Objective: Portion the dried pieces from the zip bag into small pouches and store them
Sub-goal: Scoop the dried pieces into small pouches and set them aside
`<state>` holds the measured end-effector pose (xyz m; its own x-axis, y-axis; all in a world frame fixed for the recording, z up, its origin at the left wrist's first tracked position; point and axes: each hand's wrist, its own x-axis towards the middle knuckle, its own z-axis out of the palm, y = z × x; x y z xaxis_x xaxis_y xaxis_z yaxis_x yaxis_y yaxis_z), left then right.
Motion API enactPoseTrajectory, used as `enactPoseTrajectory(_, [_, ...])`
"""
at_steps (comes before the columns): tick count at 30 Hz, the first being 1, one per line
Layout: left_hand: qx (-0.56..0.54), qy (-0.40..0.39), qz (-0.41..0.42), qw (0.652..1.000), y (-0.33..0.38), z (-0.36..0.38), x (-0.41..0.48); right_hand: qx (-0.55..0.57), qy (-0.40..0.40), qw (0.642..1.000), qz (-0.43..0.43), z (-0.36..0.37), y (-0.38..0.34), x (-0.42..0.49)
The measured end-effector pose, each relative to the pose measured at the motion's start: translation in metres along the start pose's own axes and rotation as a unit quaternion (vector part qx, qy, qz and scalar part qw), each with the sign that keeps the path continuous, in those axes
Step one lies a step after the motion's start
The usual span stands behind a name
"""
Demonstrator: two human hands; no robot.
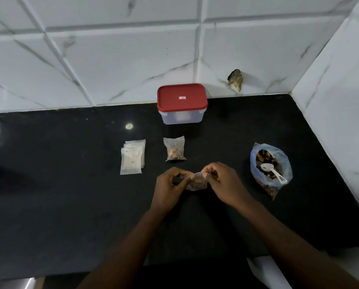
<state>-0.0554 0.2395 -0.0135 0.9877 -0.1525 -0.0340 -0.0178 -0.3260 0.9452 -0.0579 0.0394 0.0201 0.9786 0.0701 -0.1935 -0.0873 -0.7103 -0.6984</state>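
Note:
A small clear pouch (196, 183) with brown dried pieces sits between my hands at the middle of the black counter. My left hand (170, 187) pinches its top edge from the left, and my right hand (222, 182) pinches it from the right. A filled pouch (174, 150) lies just behind them. A stack of empty pouches (131, 158) lies to the left. The open blue-tinted zip bag (271, 167) of dried pieces stands on the right, with a white scoop (273, 173) resting in it.
A clear tub with a shut red lid (181, 100) stands at the back against the tiled wall. A tiled side wall bounds the counter (70, 195) on the right. The counter's front edge runs near the bottom.

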Motion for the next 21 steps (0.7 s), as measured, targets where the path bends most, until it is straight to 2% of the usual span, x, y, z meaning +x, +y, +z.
enactPoseTrajectory(5, [0.037, 0.001, 0.010, 0.999, -0.009, -0.012, 0.000, -0.038, -0.012, 0.999, -0.022, 0.015, -0.008, 0.008])
enactPoseTrajectory(12, [0.025, -0.031, -0.013, 0.999, -0.022, -0.029, 0.006, 0.047, -0.011, 0.999, -0.023, 0.019, -0.024, 0.013])
enactPoseTrajectory(21, [-0.006, -0.032, -0.033, 0.999, -0.026, -0.048, 0.026, -0.059, -0.023, 0.996, -0.067, 0.027, -0.028, 0.040])
